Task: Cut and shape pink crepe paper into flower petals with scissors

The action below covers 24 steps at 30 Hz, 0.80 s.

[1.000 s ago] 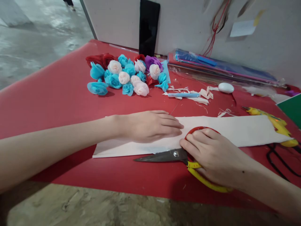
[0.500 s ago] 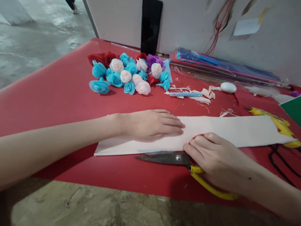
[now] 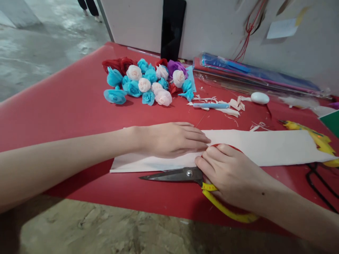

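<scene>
Across the red table lies a long strip of pale pink paper (image 3: 275,146), folded in layers at its left end. My left hand (image 3: 174,139) rests flat on it, fingers stretched to the right. Scissors (image 3: 173,175) with dark blades and yellow and red handles are gripped in my right hand (image 3: 227,173). Their blades point left along the paper's near edge, with one blade partly hidden by the paper. My right fingers wrap the handles close to my left fingertips.
Several paper roses (image 3: 144,84) in blue, pale pink, red and purple sit at the back. Paper scraps (image 3: 233,111) and a white egg-shaped object (image 3: 260,98) lie right of them. A yellow glue gun (image 3: 321,137) is far right. A black phone (image 3: 173,30) leans on the wall.
My right hand and the scissors have moved left along the paper's near edge. My left hand stays flat on the paper. The view has shifted slightly.
</scene>
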### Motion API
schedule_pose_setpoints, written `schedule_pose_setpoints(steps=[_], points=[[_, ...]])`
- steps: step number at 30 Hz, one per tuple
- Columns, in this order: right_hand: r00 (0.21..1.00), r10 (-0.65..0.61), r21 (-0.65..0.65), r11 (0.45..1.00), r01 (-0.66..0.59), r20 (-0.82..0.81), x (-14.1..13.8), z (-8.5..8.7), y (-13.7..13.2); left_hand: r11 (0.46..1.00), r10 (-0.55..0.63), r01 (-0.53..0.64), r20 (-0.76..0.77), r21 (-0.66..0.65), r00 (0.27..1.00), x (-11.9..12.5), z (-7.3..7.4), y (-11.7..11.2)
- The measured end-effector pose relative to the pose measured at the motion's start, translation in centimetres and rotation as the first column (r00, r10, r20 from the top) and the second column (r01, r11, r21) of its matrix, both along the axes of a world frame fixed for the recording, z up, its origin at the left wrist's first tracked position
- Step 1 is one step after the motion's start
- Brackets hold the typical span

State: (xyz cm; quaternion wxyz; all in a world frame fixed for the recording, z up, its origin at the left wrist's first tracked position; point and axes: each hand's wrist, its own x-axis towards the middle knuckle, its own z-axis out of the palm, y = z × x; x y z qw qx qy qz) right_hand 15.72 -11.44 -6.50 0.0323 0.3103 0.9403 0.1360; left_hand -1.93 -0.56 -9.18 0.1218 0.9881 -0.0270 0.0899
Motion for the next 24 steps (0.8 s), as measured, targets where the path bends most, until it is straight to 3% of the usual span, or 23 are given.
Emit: schedule_pose_setpoints(steps=[5,13,19,24], points=[[0.996,0.077,0.080,0.994,-0.074,-0.041,0.3,-0.1,-0.7,1.000,-0.015,0.014,-0.026,-0.015,1.000,0.0,0.2,0.2],[0.998,-0.055,-0.077,0.995,0.058,0.032,0.2,0.5,-1.7,1.000,0.001,-0.001,-0.007,-0.021,1.000,0.1,-0.1,0.1],[0.999,-0.036,-0.085,0.996,0.037,0.016,-0.6,0.2,-1.2,0.999,0.010,-0.011,-0.011,-0.051,1.000,0.1,0.1,-0.1],[1.000,-0.022,-0.051,0.998,0.022,0.001,-1.5,-0.1,-0.7,0.991,0.110,-0.113,-0.042,-0.068,0.993,0.1,0.2,-0.4]])
